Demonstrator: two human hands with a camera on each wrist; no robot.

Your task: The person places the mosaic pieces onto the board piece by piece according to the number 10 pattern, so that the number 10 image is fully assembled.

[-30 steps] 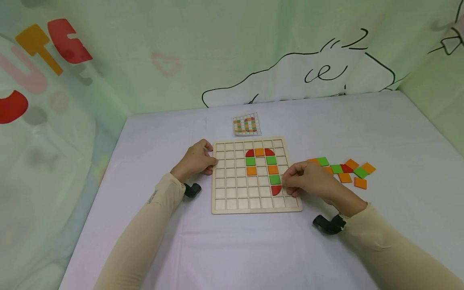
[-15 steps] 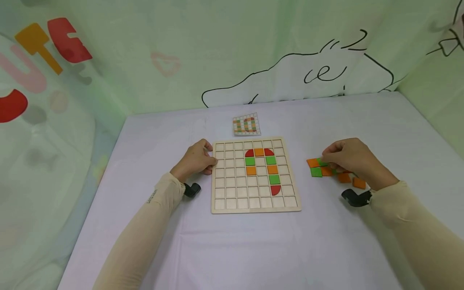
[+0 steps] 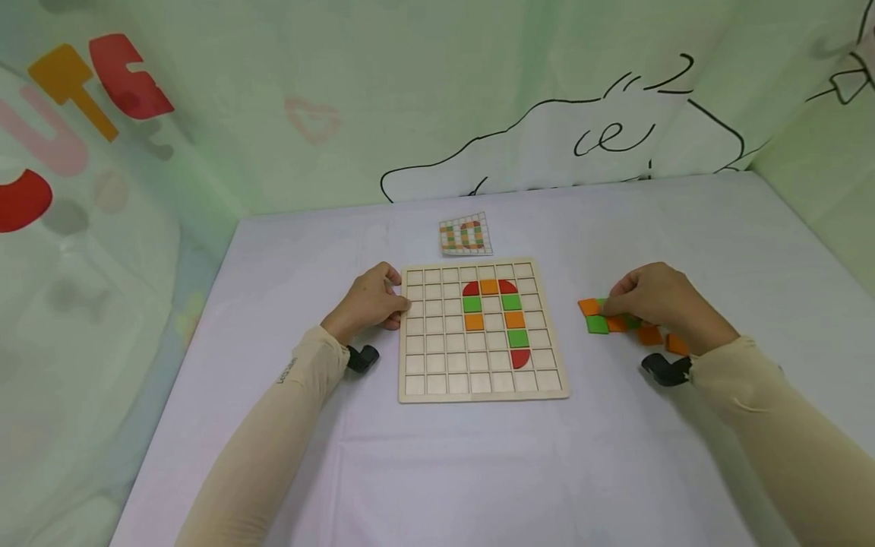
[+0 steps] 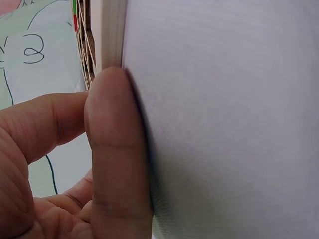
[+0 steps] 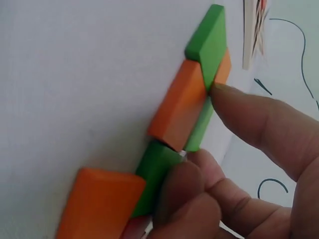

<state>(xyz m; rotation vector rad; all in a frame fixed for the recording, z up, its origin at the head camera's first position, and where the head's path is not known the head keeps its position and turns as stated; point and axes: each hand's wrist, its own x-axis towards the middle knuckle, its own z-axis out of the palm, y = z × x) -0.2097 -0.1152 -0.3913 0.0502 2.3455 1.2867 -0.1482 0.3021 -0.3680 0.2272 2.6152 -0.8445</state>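
Observation:
A wooden grid board lies flat on the table, with red, orange and green tiles set in an arch on its right half. My left hand holds the board's left edge; the left wrist view shows the thumb against the rim and the forefinger beside it. To the right, my right hand is over the loose tiles. In the right wrist view, a green tile lies between its thumb and a fingertip, beside an orange tile. The hand hides part of the pile.
Loose orange tiles and green tiles lie close together right of the board, some overlapping in view. A small printed card with a coloured grid pattern lies behind the board. A printed curtain stands along the table's back.
My right hand has left the board's right edge and moved right to the loose tiles. Over the last half second it shifted slightly left there. The left hand stays at the board.

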